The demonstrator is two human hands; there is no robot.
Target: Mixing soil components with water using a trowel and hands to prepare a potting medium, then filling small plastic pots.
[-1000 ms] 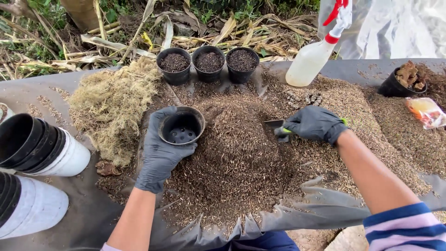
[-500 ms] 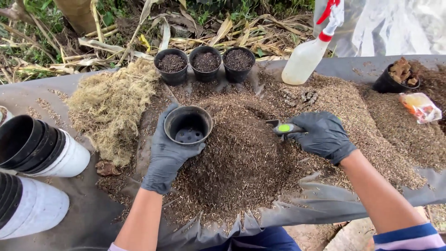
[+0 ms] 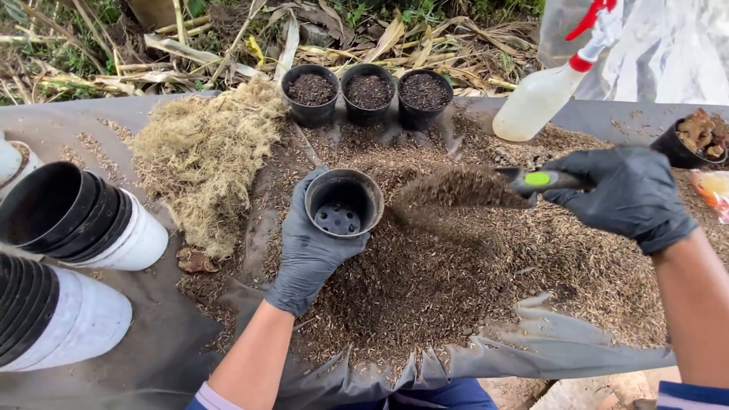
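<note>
My left hand (image 3: 307,254), in a dark glove, holds a small empty black pot (image 3: 344,203) upright over a heap of brown potting mix (image 3: 456,281). My right hand (image 3: 626,193), also gloved, grips a trowel (image 3: 535,180) with a green spot on its handle. The trowel blade carries a load of mix (image 3: 459,190) just right of the pot's rim, and some grains spill off it. Three filled black pots (image 3: 368,91) stand in a row at the far edge of the heap.
A pile of pale dry moss (image 3: 201,156) lies left of the pots. Stacks of black pots inside white ones (image 3: 76,220) lie at the far left. A spray bottle (image 3: 550,87) with a red trigger and a pot of brown chunks (image 3: 695,140) stand at the right.
The right hand has lifted the trowel out of the heap with a load of mix and brought it left toward the pot. The left hand kept the pot in place.
</note>
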